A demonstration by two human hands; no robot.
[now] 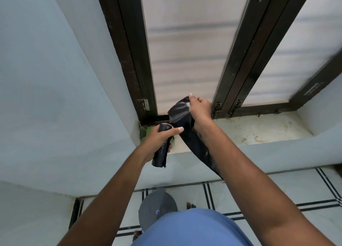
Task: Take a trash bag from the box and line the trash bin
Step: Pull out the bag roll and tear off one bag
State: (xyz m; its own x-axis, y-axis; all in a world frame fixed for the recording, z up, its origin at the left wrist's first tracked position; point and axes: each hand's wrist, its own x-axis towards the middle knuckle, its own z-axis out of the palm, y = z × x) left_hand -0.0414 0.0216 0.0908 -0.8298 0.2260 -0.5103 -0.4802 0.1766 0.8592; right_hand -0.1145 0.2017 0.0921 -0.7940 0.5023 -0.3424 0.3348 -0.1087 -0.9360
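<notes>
While the left hand [160, 137] curls round a tight black roll of trash bags [161, 147], thumb stretched across its upper end, the right hand [199, 109] pinches the top edge of a loose trash bag [180, 114] just above and to the right of that roll. This bag is glossy black film, creased and catching pale highlights near the right hand's fingers; from there it drops as a narrowing strip under the right wrist and forearm, its lower end showing again below the arm. Whether the strip is joined to the roll or fully torn away cannot be told, since the gap between them is dark on dark. The roll stands nearly upright in the left hand's grip, with a ragged flap at its bottom end below the palm.

Behind the left hand, something green [148, 132] lies on the window sill [259, 129], mostly covered by the hand and the roll, so its shape cannot be made out. The sill is a pale, stained surface beyond both hands, under a dark-framed window [185, 42] with frosted panes.

Below the forearms, near the person's blue shirt [192, 229], a grey round trash bin [157, 207] stands on the tiled floor [240, 194]; the shirt cuts off its near side, and its inside is not visible. Toes show beside it, blurred.
</notes>
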